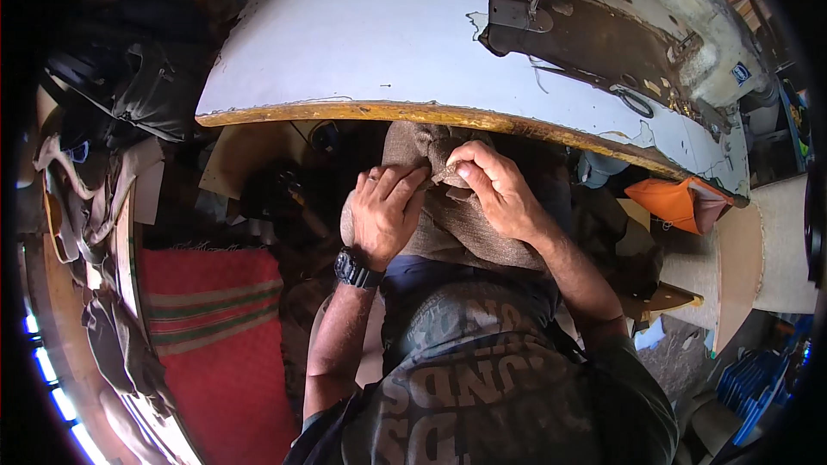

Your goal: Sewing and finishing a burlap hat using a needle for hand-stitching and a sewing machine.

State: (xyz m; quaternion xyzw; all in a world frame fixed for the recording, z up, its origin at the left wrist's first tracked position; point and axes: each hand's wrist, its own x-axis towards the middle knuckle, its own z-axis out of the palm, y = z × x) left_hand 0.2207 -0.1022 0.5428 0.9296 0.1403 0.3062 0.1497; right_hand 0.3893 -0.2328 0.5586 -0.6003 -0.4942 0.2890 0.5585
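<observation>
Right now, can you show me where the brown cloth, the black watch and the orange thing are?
brown cloth (461, 228), head view, on the fabric below the right hand
black watch (355, 270), head view, on its band at the left wrist
orange thing (674, 202), head view, middle of its orange surface

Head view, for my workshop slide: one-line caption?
Left hand and right hand pinch coarse brown woven fabric below a white worktable's worn edge.

Counter (362, 43) edge looms right over both hands (435, 198), capping any upward room; brown cloth (457, 228) fills the lap; open space sits left, above the red rug (215, 327); orange pouch (676, 202) crowds right.
</observation>
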